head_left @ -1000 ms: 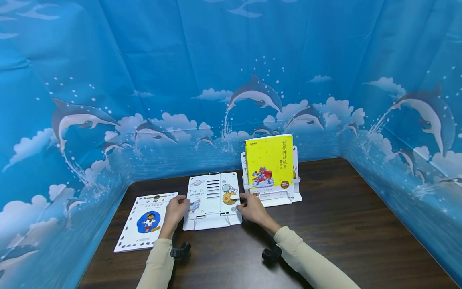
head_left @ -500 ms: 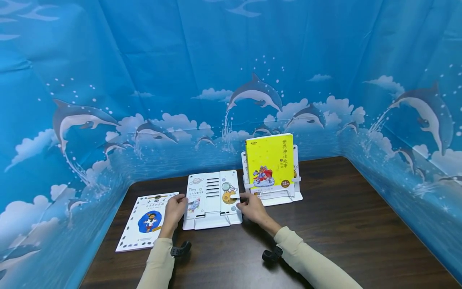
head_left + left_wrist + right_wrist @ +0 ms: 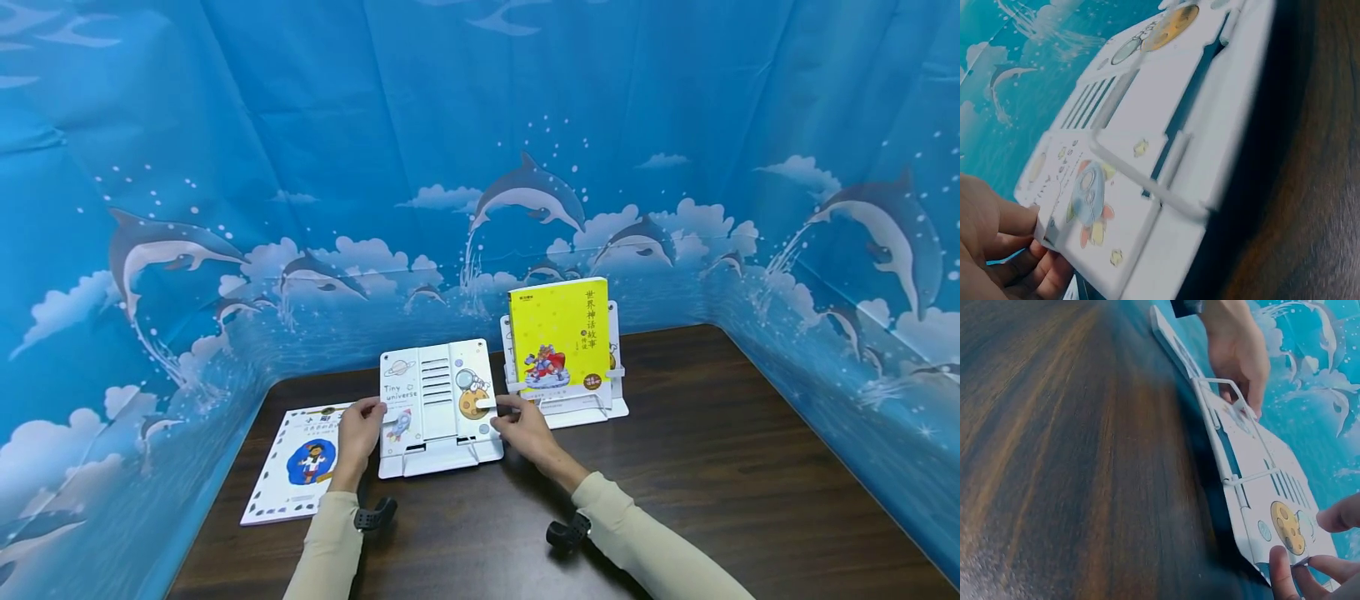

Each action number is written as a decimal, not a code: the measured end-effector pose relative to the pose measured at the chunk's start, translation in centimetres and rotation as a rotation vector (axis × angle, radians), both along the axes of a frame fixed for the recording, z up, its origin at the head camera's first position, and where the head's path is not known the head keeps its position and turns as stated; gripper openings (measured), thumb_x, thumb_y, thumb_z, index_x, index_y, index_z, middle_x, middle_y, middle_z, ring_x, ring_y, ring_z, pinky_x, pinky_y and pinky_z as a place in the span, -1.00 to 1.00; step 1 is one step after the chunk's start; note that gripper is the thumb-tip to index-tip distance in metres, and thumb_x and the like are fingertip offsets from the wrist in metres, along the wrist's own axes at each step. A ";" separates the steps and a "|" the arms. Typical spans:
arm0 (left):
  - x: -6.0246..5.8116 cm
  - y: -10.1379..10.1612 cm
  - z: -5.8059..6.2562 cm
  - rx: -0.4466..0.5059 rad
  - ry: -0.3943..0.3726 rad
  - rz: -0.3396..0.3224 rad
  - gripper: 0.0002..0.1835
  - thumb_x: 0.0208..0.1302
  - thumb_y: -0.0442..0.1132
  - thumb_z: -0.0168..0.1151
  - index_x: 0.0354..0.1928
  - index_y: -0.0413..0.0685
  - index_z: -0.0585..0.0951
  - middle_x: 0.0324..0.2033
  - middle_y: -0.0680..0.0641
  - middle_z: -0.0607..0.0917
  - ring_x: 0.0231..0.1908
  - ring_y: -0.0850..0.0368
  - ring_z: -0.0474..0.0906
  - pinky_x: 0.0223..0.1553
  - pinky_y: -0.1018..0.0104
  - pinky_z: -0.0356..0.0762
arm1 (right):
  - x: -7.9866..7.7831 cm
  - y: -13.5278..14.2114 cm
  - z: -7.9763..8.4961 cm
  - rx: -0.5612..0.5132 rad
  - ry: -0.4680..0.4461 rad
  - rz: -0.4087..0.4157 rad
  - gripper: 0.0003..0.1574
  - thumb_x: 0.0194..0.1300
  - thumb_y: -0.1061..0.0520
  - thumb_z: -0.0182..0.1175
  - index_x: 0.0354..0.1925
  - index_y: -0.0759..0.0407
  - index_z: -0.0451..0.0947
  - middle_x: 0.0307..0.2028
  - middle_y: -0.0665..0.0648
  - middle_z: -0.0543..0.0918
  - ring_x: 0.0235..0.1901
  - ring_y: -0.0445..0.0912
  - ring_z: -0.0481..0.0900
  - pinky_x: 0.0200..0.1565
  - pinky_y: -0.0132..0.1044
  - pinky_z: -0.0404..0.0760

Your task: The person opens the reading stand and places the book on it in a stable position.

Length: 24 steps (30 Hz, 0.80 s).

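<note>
Fingers of the left hand (image 3: 358, 440) pinch the left edge of the white "Tiny universe" book stand (image 3: 440, 423); those of the right hand (image 3: 529, 432) are curled at its right edge, though their exact contact there is hard to tell. Compared with a second ago, the back has tilted up: its top edge has risen while the base stays put on the bench (image 3: 465, 542), between the white picture book (image 3: 306, 462) lying flat and the yellow book (image 3: 561, 333) propped on a second stand (image 3: 617, 410). That suggests the tilt is being set, with the back leaning and both hands likely still supporting it.
</note>
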State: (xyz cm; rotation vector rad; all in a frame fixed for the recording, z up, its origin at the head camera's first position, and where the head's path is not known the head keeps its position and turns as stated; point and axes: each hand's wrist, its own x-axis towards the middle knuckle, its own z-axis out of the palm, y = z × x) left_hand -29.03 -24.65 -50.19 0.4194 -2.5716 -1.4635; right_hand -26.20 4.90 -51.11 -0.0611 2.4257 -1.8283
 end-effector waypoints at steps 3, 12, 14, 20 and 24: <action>0.0 0.1 0.0 0.018 0.021 0.045 -0.60 0.57 -0.26 0.15 0.27 -0.40 0.59 0.05 -0.34 0.65 -0.03 -0.10 0.54 -0.07 0.27 0.52 | 0.2 0.0 0.0 -0.030 -0.016 0.011 -0.34 0.41 0.19 0.35 0.40 0.31 0.49 0.14 0.36 0.66 -0.04 0.00 0.71 -0.05 -0.15 0.75; 0.7 -0.3 0.6 0.097 0.092 0.094 -0.70 0.51 -0.32 0.26 0.17 -0.34 0.63 -0.02 -0.29 0.64 -0.16 0.05 0.50 -0.29 0.55 0.43 | 0.1 0.0 0.2 0.029 0.080 0.013 -0.44 0.40 0.24 0.32 0.32 0.32 0.53 0.15 0.36 0.67 0.01 0.07 0.75 -0.02 -0.12 0.74; 0.9 -0.4 0.7 0.103 0.101 0.094 -0.71 0.51 -0.32 0.27 0.17 -0.31 0.63 0.00 -0.28 0.64 -0.15 0.05 0.51 -0.28 0.54 0.44 | -0.2 0.0 0.4 0.096 0.178 0.005 -0.49 0.38 0.28 0.31 0.27 0.34 0.55 0.11 0.35 0.70 -0.01 0.07 0.75 -0.03 -0.12 0.72; 1.2 -0.7 0.9 0.128 0.119 0.092 -0.74 0.50 -0.34 0.28 0.14 -0.27 0.65 0.00 -0.23 0.64 -0.16 0.13 0.54 -0.25 0.52 0.46 | -0.7 -0.8 1.3 0.291 0.417 -0.047 -0.53 0.38 0.34 0.29 0.23 0.37 0.54 -0.01 0.28 0.71 -0.12 -0.01 0.68 -0.07 -0.19 0.73; 1.6 -0.8 1.2 0.137 0.139 0.103 -0.78 0.45 -0.40 0.31 0.08 -0.26 0.67 -0.05 -0.23 0.66 -0.22 0.18 0.57 -0.25 0.51 0.46 | -1.1 -1.4 2.9 0.285 0.440 -0.053 -0.44 0.44 0.31 0.30 0.34 0.36 0.44 0.09 0.32 0.64 -0.05 0.06 0.66 0.01 -0.12 0.77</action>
